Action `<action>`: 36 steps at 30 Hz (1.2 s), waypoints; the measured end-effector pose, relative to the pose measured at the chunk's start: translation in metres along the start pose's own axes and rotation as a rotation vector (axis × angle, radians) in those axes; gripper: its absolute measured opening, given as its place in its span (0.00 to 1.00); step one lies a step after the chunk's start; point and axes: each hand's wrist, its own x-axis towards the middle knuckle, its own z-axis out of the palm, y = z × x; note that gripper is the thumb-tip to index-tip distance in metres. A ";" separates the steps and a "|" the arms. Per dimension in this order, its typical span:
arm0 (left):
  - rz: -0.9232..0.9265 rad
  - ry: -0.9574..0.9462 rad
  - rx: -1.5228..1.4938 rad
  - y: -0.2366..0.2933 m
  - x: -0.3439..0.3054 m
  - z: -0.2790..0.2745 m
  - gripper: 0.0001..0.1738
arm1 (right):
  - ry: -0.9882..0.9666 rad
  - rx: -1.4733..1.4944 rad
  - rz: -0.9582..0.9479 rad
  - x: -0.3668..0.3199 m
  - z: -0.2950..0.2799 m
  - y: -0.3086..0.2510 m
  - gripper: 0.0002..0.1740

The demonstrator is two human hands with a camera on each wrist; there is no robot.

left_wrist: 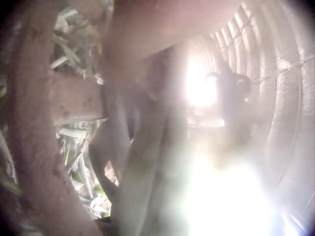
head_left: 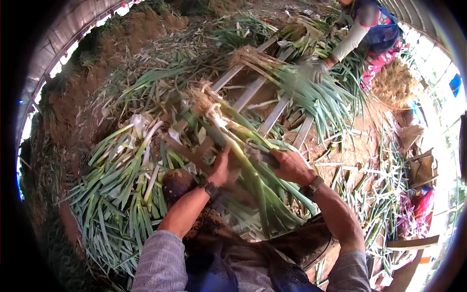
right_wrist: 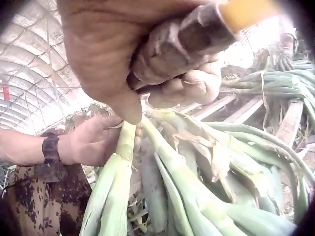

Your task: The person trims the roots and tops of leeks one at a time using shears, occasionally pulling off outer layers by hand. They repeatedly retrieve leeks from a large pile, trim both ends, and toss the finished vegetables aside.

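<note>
A bunch of leeks (head_left: 253, 177) slants across the lap, roots (head_left: 200, 97) toward the far side and green leaves toward the person. My left hand (head_left: 224, 168) grips the stalks from the left side; in the right wrist view the left hand (right_wrist: 93, 140) appears behind a pale stalk. On the opposite side of the bunch is my right hand (head_left: 293, 166), its fingers curled round a brown wrapped handle (right_wrist: 184, 44) with a yellow end. The right thumb overlaps the top of a stalk in the right wrist view. Glare and blur cover much of the left wrist view.
More leeks (head_left: 121, 170) lie piled at the left. Wooden slats (head_left: 253, 92) stand ahead, with another bunch of leeks (head_left: 321, 102) across them. A second person's gloved hand (head_left: 318, 72) reaches over that bunch. Loose leaves (head_left: 160, 68) litter the ground.
</note>
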 end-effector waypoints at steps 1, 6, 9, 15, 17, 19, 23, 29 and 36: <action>-0.029 -0.004 0.009 0.001 -0.001 -0.002 0.27 | -0.018 -0.024 0.058 0.008 0.003 0.001 0.14; -0.016 0.045 0.041 0.001 0.000 -0.003 0.28 | 0.048 -0.043 0.013 0.027 -0.002 -0.013 0.16; 0.022 0.037 0.007 0.000 0.002 -0.010 0.28 | 0.049 0.075 0.145 0.027 -0.005 -0.015 0.14; 0.076 0.348 -0.034 0.039 0.025 -0.036 0.26 | -0.002 -0.009 -0.059 -0.010 -0.003 0.002 0.14; 0.127 0.342 -0.027 0.043 0.035 -0.051 0.23 | -0.012 -0.011 -0.055 -0.028 0.003 0.011 0.13; 0.132 0.425 0.108 0.034 0.038 -0.055 0.21 | -0.026 -0.073 -0.077 -0.049 0.012 0.029 0.11; 0.054 0.492 0.350 0.028 0.032 -0.050 0.18 | -0.022 -0.136 -0.136 -0.085 0.019 0.036 0.09; 0.178 0.386 0.476 0.005 0.039 -0.069 0.22 | -0.025 -0.089 -0.111 -0.100 0.029 0.031 0.14; 0.076 0.396 0.887 0.006 0.014 -0.034 0.29 | -0.120 -0.151 0.055 -0.091 0.031 0.032 0.11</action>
